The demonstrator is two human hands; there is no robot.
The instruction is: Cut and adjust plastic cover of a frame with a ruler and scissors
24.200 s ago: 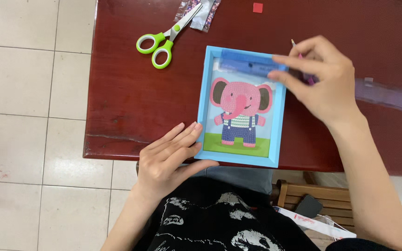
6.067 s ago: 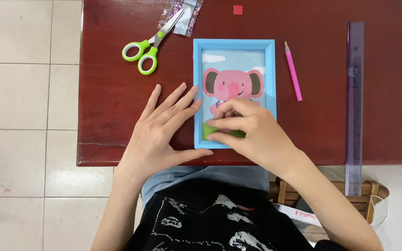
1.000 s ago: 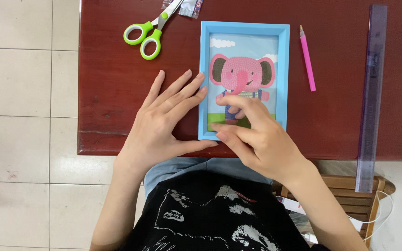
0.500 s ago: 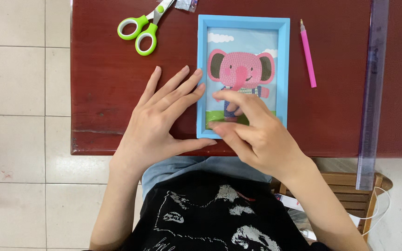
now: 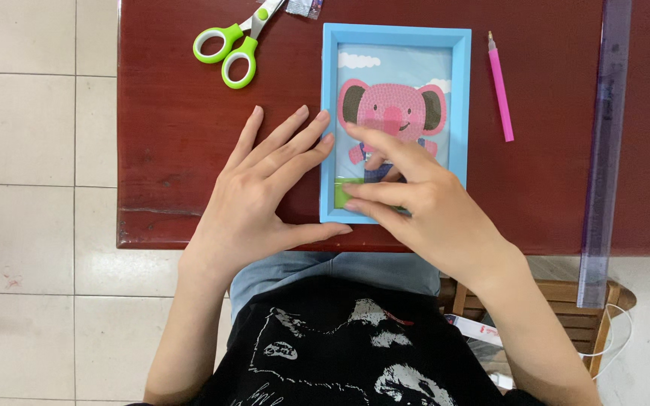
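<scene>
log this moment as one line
left hand: flat beside blue frame | right hand: fingers on elephant picture | pink pen: idle

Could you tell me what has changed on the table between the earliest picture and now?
The right hand let go of the pink pen, which now lies right of the blue frame, and presses on the elephant picture. The left hand moved up beside the frame's left edge. The clear ruler now lies lengthwise at the right. The green scissors stayed top left.
</scene>
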